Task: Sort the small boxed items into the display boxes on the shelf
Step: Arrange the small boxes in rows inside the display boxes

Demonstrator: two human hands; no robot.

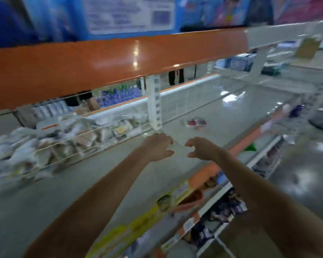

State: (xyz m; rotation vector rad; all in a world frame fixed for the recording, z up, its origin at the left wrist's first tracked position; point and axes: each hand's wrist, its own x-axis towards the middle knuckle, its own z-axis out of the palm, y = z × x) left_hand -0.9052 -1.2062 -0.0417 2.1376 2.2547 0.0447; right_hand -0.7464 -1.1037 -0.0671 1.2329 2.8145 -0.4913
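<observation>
Shelf (222,116): pale grey-green deck running from the lower left to the upper right of the frame, mostly bare, with glare spots toward the far end. Whole view blurred.

Left hand (158,147): centre of the frame, arm reaching in from the bottom left. Palm down over the shelf, fingers loosely curled and spread, gripping nothing. Contact with the shelf surface cannot be told.

Right hand (201,148): just right of centre, arm reaching in from the bottom right. Fingers loosely curled, thumb apart from them, gripping nothing. The two hands face each other with a gap between them.

Small boxes (196,123): red and dark, lying on the shelf above and slightly right of the hands, apart from both. Number and markings too blurred to tell.

Wire basket (78,144): left of centre, standing on the shelf, heaped with pale packets (26,151). It ends just left of the left hand.

White post (155,103): slotted upright, centre of the frame, standing at the back of the shelf just above the left hand. A white mesh panel (185,103) runs rightward from it.

Orange beam (110,62): broad band across the upper half, glossy. Blue signs (127,13) sit above it at the top of the frame.

Yellow strip (144,218): on the shelf's front edge, lower centre, next to orange edging. Dark purple packs (229,207) sit on the tier below, lower right.

Floor (306,174): shiny grey, right side.
</observation>
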